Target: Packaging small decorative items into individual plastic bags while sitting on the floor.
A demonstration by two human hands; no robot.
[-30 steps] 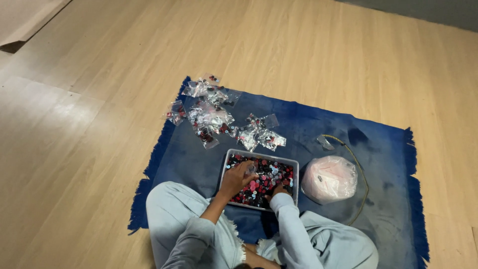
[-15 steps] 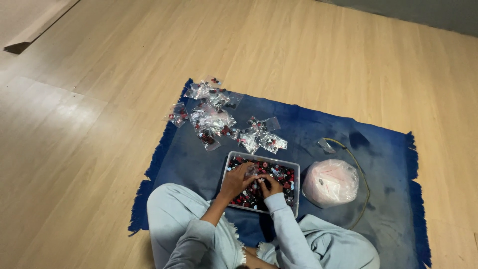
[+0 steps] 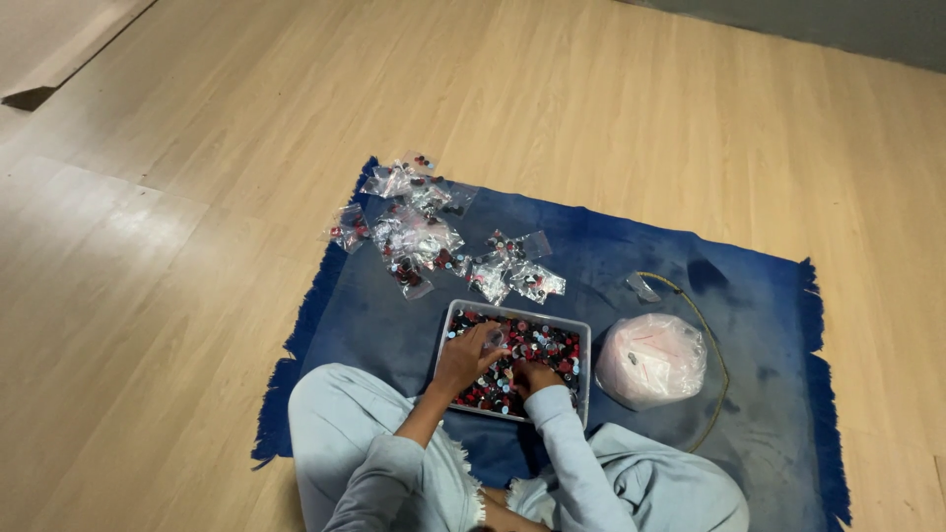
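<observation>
A grey tray full of small red, black and white pieces sits on a blue rug in front of my crossed legs. My left hand is over the tray's left half, fingers pinched on a small clear bag. My right hand rests curled on the pieces at the tray's near edge, close beside the left hand. Whether it holds any pieces is hidden.
Several small clear bags filled with pieces lie scattered on the blue fringed rug beyond the tray. A round pink-white bundle of plastic bags sits right of the tray, with a thin cord looping around it. Wooden floor surrounds the rug.
My right hand has moved from the tray's right side towards the middle, next to the left hand. The left hand has stayed over the tray.
</observation>
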